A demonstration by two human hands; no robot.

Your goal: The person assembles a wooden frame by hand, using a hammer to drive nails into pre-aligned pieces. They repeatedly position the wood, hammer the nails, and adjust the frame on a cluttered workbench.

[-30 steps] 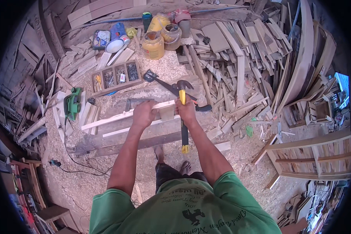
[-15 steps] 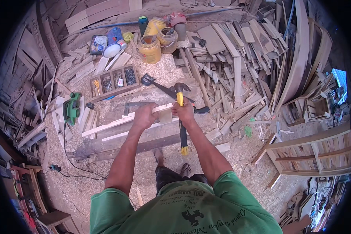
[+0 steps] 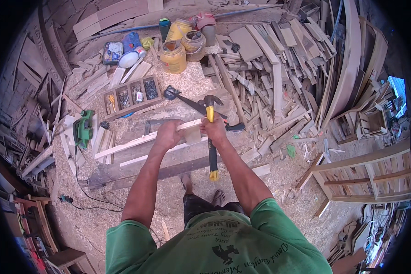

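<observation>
Yellow-and-black claw hammer [image 3: 213, 157] in my right hand [image 3: 214, 131], grip prob also steadying long pale wooden strip [image 3: 123, 146] left hand [image 3: 169, 134] clutches.

The person's bare arms both reach forward and converge. The left forearm [image 3: 146, 178] slants up and rightward to the left grip [image 3: 170, 133], its fingers curled closed and the back of it facing up. The right forearm [image 3: 240, 169] leans leftward to the right grip [image 3: 215, 129], also clenched, near its partner but apart. Below, the left foot [image 3: 186, 182] stands ahead of the right foot [image 3: 218, 197].
</observation>
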